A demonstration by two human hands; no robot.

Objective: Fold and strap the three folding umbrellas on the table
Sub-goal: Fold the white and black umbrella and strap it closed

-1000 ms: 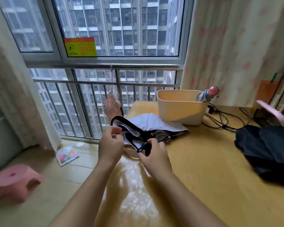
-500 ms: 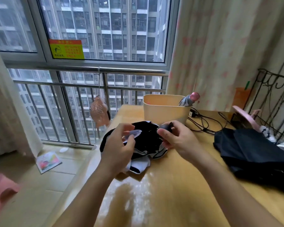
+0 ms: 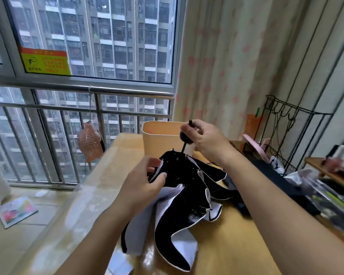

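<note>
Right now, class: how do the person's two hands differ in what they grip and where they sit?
The right hand is raised near the bin, closed on the umbrella's round black handle; the left hand sits lower and nearer the camera. The left hand pinches the loose black-and-white canopy, while the right hand touches no fabric. Both are bare and hold the same umbrella above the table.

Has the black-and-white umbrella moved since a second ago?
Yes. The black-and-white umbrella lay flat on the table before the beige bin; now the right hand holds its handle up.
</note>
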